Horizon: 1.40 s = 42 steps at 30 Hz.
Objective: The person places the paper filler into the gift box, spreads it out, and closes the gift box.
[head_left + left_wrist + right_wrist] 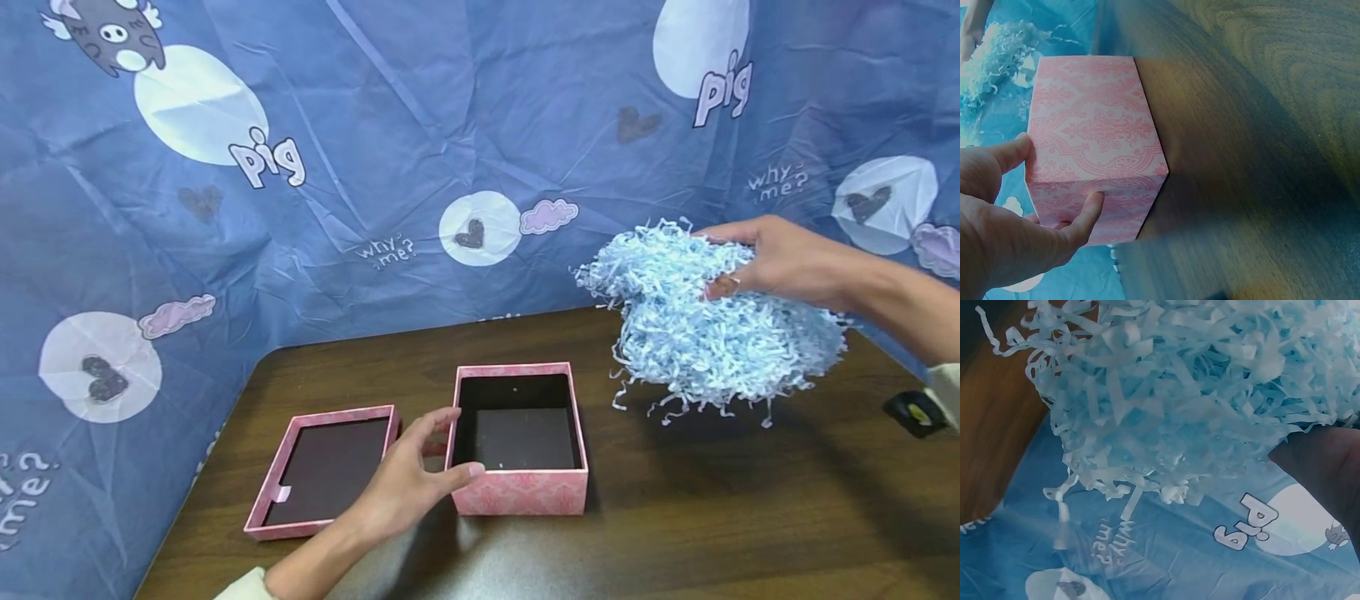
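Note:
A square pink patterned box (521, 493) with a black inside stands on the table, its top uncovered. My left hand (412, 475) holds it by the near left corner, thumb at the front rim and fingers along the left side. The left wrist view shows the fingertips against the box's patterned walls (1088, 119). In the air right of the box, my right hand (787, 258) grips a big fluffy bundle of light blue shredded paper (697, 333). Loose strands hang from its underside. In the right wrist view the shredded paper (1166, 394) hides most of the fingers.
Left of the box lies its pink-edged lid (330, 467), dark inside facing up, with a small pale tab. A blue printed cloth (360, 125) hangs behind the brown wooden table (675, 533). A small black thing with a yellow mark (915, 414) shows beside the right sleeve.

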{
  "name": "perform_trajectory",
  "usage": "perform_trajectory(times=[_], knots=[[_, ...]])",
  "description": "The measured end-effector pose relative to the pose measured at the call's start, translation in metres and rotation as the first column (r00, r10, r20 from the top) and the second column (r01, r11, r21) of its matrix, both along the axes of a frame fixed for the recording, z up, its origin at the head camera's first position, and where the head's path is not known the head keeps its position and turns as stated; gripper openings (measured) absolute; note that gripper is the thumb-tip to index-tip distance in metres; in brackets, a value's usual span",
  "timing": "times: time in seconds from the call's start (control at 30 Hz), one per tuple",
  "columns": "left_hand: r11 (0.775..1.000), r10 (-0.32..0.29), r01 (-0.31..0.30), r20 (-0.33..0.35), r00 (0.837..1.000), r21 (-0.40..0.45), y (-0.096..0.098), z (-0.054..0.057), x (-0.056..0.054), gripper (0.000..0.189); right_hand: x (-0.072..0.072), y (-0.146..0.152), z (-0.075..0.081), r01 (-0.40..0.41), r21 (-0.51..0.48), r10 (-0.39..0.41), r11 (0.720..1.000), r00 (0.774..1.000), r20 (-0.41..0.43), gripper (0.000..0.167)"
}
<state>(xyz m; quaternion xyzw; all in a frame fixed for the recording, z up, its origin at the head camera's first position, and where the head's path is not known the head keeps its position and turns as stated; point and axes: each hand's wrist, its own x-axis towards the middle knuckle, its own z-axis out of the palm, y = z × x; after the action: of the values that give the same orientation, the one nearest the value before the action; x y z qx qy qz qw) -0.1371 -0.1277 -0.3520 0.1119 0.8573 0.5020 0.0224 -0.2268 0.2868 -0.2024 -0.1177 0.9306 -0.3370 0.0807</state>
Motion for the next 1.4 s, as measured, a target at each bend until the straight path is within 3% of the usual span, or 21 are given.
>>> perform_trajectory(times=[0.2, 0.5, 1.2, 1.4], knots=[[1.0, 0.006, -0.006, 0.001, 1.0, 0.016, -0.001, -0.001, 0.0, 0.066, -0.002, -0.017, 0.004, -0.034, -0.012, 0.034, 0.999, 0.999, 0.01, 0.085], [0.999, 0.012, -0.012, 0.009, 1.0, 0.038, 0.0, -0.002, 0.0, 0.066, -0.004, -0.048, 0.003, -0.081, -0.107, 0.086, 0.991, 0.995, 0.046, 0.081], [1.0, 0.009, -0.009, 0.001, 1.0, 0.028, 0.002, -0.001, -0.001, 0.065, -0.008, -0.089, 0.0, -0.175, -0.122, 0.18, 0.977, 0.983, 0.031, 0.077], [1.0, 0.017, -0.017, 0.002, 1.0, 0.019, 0.002, -0.001, -0.002, 0.065, -0.01, -0.104, -0.001, -0.192, -0.13, 0.201, 0.973, 0.978, 0.06, 0.078]])
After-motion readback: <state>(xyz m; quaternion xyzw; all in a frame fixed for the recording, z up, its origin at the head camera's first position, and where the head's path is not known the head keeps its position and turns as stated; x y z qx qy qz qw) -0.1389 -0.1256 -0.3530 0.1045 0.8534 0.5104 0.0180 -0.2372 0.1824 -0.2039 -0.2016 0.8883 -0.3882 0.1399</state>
